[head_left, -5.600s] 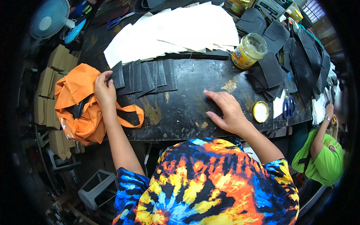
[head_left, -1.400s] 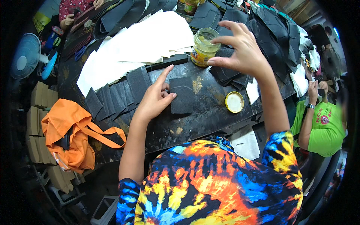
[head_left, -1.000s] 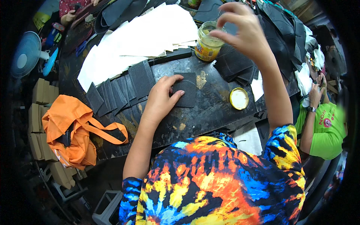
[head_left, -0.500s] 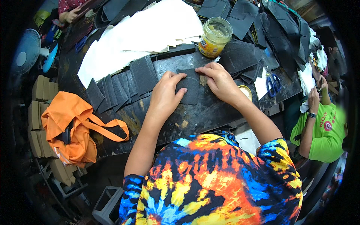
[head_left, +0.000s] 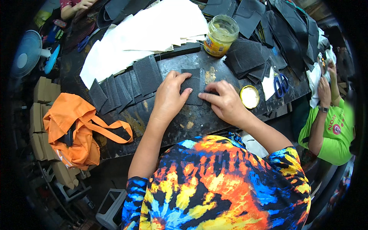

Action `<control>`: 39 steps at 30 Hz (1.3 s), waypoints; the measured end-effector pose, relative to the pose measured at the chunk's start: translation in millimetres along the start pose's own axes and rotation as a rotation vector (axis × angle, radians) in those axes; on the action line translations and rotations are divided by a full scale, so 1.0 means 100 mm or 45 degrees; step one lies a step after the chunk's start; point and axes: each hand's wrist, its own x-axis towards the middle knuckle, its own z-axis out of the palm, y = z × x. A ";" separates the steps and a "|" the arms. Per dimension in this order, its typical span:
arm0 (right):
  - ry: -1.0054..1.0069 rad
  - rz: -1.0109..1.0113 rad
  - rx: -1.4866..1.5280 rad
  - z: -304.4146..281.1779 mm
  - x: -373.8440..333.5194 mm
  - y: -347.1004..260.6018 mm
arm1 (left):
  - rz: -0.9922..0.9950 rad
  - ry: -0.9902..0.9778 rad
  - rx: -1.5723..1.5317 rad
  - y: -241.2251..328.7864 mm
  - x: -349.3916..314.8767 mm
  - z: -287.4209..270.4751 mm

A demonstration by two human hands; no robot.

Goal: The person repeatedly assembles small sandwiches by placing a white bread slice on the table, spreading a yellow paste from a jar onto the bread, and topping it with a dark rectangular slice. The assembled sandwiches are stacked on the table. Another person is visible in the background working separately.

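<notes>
A dark grey rectangular piece (head_left: 193,85) of sheet material lies flat on the black table in front of me. My left hand (head_left: 170,92) rests at its left side, thumb and forefinger spread apart on its surface. At the lower right edge of the same piece, my right hand (head_left: 224,100) has thumb and forefinger pinched together. A narrow, lighter strip runs along that right edge; whether it is a fold or a separate layer, I cannot tell. To the left lies an overlapping row of similar dark pieces (head_left: 147,74).
An open glass jar (head_left: 220,36) stands beyond my right hand, with stacked dark pieces (head_left: 245,57) beside it. Right of that hand lie a lid (head_left: 249,97) and blue-handled scissors (head_left: 281,85). White sheets (head_left: 145,30) cover the back. An orange bag (head_left: 73,130) sits left; co-workers (head_left: 331,126) flank the table.
My right hand has slid down the right edge of the piece, from its upper corner to its lower corner. My left hand has stayed in place.
</notes>
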 end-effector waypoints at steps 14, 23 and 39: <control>-0.051 -0.028 -0.022 -0.01 0.02 0.12 | 0.023 0.062 -0.024 0.02 -0.07 0.01; 0.570 0.368 -0.272 -0.78 0.06 0.63 | -0.191 0.650 0.079 -0.50 -0.16 -0.78; 0.364 0.415 0.191 -1.17 0.28 0.18 | 0.494 0.371 -0.289 0.52 0.03 0.06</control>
